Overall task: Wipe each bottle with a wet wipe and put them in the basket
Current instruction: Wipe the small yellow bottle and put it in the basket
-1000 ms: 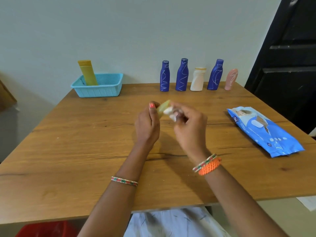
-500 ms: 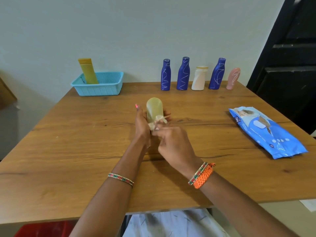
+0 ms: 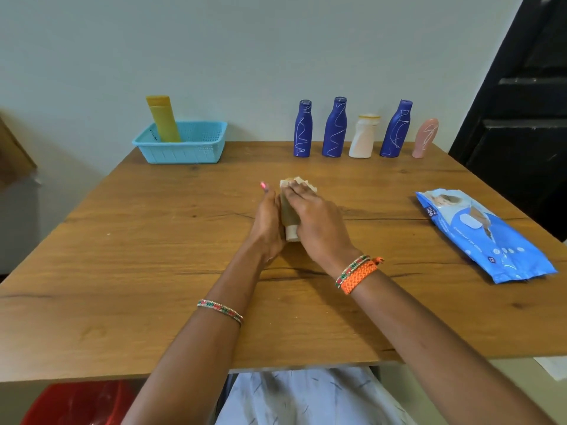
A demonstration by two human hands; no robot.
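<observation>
The wooden counter stands against a pale wall, with a dark door at the right. A blue pack of wipes lies near the right edge. A light blue basket sits at the far left corner with a yellow tube upright in it. Along the far edge stand three blue bottles, a white bottle and a pink bottle. At the counter's middle, the left hand holds a pale olive bottle from its left side, grip curled around it. The right hand lies over the bottle, fingers pressing a wet wipe onto its far end. The bottle's long axis runs from near to far, with its whitish cap toward the person.
</observation>
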